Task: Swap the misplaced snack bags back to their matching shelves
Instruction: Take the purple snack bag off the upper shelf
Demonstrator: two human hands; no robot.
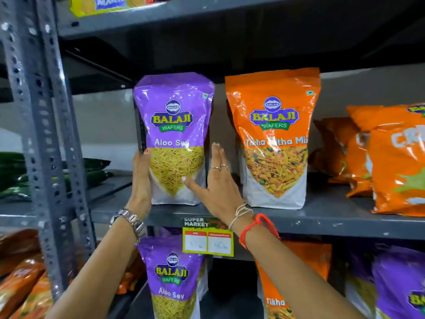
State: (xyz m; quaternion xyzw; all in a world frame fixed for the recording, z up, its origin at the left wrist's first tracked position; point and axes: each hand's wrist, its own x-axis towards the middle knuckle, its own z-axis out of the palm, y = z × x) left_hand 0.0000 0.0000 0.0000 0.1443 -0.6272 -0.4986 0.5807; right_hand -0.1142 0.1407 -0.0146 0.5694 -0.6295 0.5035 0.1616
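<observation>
So you've got the purple Aloo Sev bag (174, 139) cupped w/ left hand (140, 180) wrapped on its edge; right hand (217, 183) flat-open, steadying it upright on the shelf (322, 217), prob so it won't tip.

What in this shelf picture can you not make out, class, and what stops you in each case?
Head view:
- Price tag: handwritten figures too faint and small.
- Lower orange bag: mostly hidden by the right forearm; name cut at the bottom edge.
- Upper orange bag: glare breaks the middle word.
- Top-shelf yellow pack: cut off by the top edge.
</observation>
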